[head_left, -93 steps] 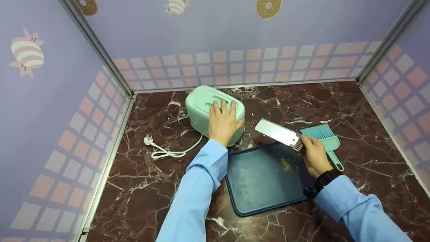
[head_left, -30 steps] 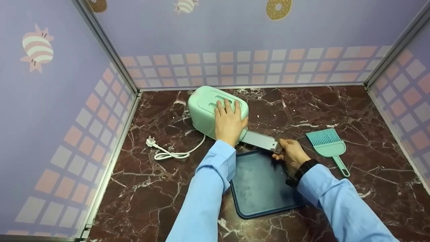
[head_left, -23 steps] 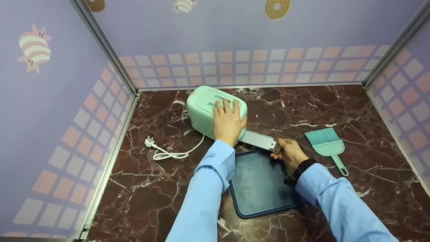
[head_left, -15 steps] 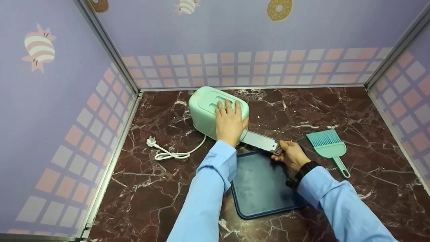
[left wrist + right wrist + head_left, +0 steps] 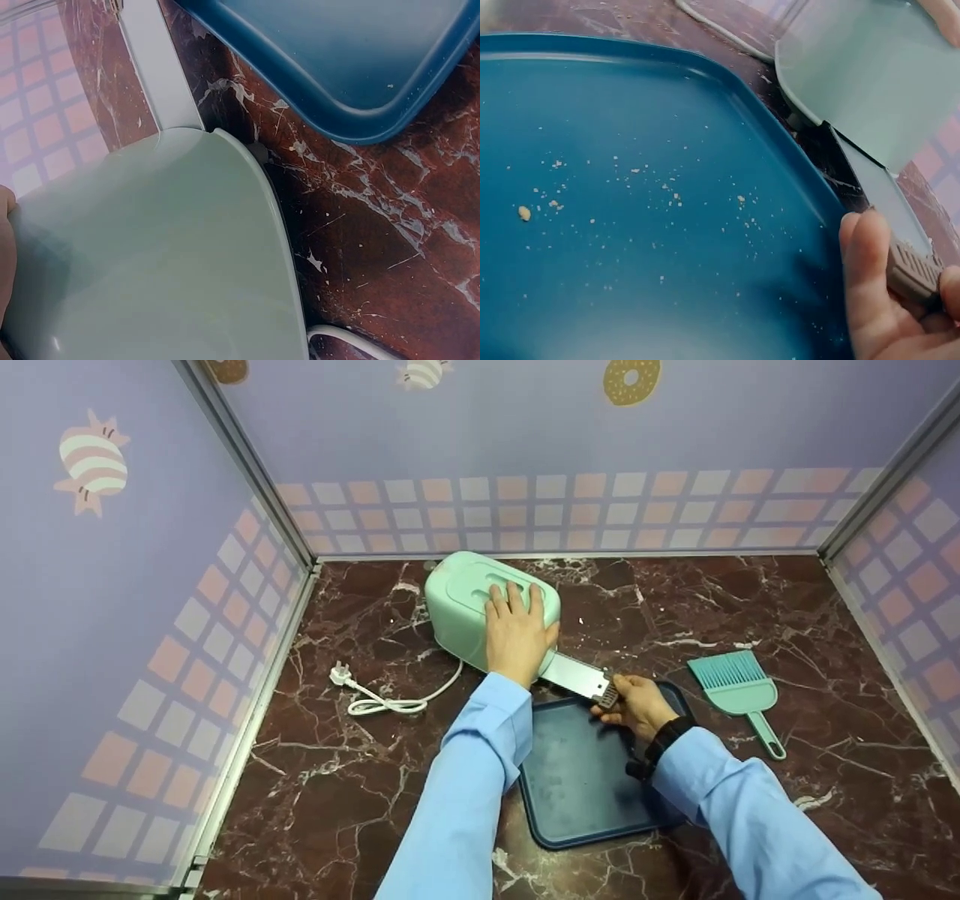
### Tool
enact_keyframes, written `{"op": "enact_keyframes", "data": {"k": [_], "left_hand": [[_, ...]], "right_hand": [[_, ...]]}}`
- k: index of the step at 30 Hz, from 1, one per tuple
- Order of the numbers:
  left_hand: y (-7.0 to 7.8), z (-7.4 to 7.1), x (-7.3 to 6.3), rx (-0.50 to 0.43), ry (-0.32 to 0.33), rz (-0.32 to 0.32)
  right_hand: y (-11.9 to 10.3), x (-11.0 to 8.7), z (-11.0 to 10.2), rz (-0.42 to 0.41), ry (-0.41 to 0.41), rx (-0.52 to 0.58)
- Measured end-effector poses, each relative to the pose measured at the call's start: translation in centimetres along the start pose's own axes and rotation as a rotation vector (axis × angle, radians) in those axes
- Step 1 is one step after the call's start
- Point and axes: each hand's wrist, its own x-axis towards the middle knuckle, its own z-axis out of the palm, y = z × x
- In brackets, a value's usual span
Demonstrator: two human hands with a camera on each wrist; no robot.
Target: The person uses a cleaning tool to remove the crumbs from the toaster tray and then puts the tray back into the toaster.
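Observation:
A mint-green toaster (image 5: 469, 619) stands on the marble-patterned surface. My left hand (image 5: 517, 634) rests on its top with fingers spread and fairly straight, the thumb over the near right edge. From the toaster's lower right end sticks out a flat silver crumb tray (image 5: 576, 675), its inner end hidden inside. My right hand (image 5: 637, 703) pinches the tray's ribbed brown grip (image 5: 915, 271) between thumb and fingers. Below that hand lies a dark blue serving tray (image 5: 577, 780); in the right wrist view, crumbs (image 5: 555, 202) are scattered over it.
A white power cord with its plug (image 5: 341, 673) lies left of the toaster. To the right lies a teal hand brush (image 5: 739, 686), bristles pointing away. White specks (image 5: 581, 621) dot the surface right of the toaster. Patterned walls (image 5: 570, 435) enclose the back and sides.
The right hand has brought the crumb tray from above the blue tray leftwards into the toaster's end, and it sits slightly deeper in the last half second. The left hand stays on the toaster.

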Motion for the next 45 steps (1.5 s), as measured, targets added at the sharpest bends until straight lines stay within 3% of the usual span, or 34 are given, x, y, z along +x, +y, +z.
{"op": "enact_keyframes", "data": {"k": [13, 24, 32, 36, 45], "left_hand": [[0.4, 0.1, 0.2, -0.004, -0.047, 0.004], [0.4, 0.3, 0.0, 0.023, 0.006, -0.001], [0.2, 0.3, 0.0, -0.004, -0.007, -0.013], [0.1, 0.3, 0.0, -0.003, -0.019, -0.009], [0.1, 0.2, -0.1, 0.007, -0.01, -0.006]], "right_hand": [[-0.5, 0.2, 0.7, 0.057, 0.063, -0.252], [-0.7, 0.9, 1.3, -0.058, 0.17, -0.575], [-1.5, 1.4, 1.3, -0.167, 0.266, -0.895], [-1.8, 1.6, 1.3, -0.18, 0.277, -0.959], [-2.1, 1.9, 1.2, -0.192, 0.287, -0.97]]}}
